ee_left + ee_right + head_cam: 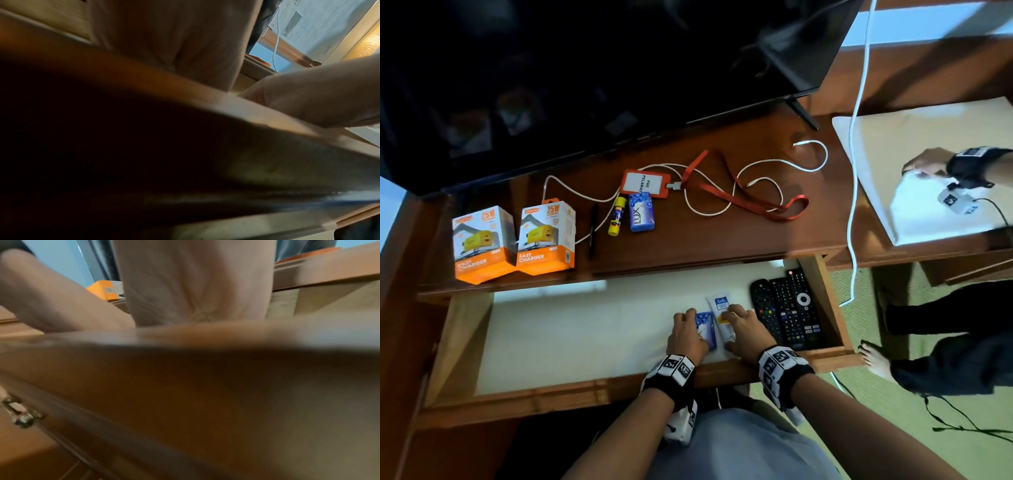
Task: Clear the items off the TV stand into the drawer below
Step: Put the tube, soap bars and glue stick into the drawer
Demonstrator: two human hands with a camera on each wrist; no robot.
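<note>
Both hands are low inside the open drawer (571,335) under the TV stand (722,236). My left hand (685,322) holds a blue packet (707,325) against the drawer floor. Beside it, my right hand (741,318) grips a white tube (722,306) lying next to the packet. On the stand lie two orange charger boxes (482,243) (546,236), a black pen (593,231), a glue stick (617,216), a blue Lux soap (642,211), a badge with a red lanyard (645,183) and a white cable (756,171). Both wrist views are blurred, showing only fingers (174,40) (195,280) and the drawer's wooden front.
Two black remotes (794,308) lie along the drawer's right side. The dark TV (585,68) overhangs the back of the stand. Another person's hand (928,164) rests on a white cushion at right; their bare foot (873,356) is near the drawer's right corner.
</note>
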